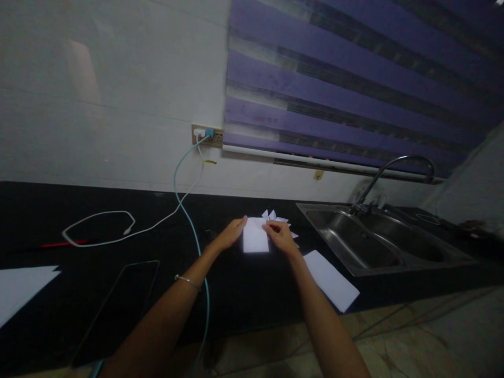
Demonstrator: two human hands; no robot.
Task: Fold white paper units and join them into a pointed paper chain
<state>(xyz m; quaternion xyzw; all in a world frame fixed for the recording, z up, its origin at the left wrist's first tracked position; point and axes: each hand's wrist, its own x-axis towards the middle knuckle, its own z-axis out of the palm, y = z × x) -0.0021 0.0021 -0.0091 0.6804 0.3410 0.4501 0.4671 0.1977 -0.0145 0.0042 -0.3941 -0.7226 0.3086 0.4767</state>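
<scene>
A small white square of paper (255, 239) lies over the dark counter in front of me. My left hand (231, 234) is at its left edge, thumb up near the top left corner; the other fingers are partly hidden. At the upper right corner, my right hand (280, 236) pinches the paper between thumb and fingers. Several small pointed folded paper pieces (271, 215) stick out behind and beside the right hand. A larger white sheet or stack of paper (332, 281) lies by my right forearm, partly covered by it.
A steel double sink (354, 239) with a curved tap (401, 160) is on the right. A teal cable (192, 226) runs from the wall socket (214, 138) under my left forearm. A white cable (157, 226), a dark flat tablet-like device (118, 310) and white sheets (23, 289) lie leftward.
</scene>
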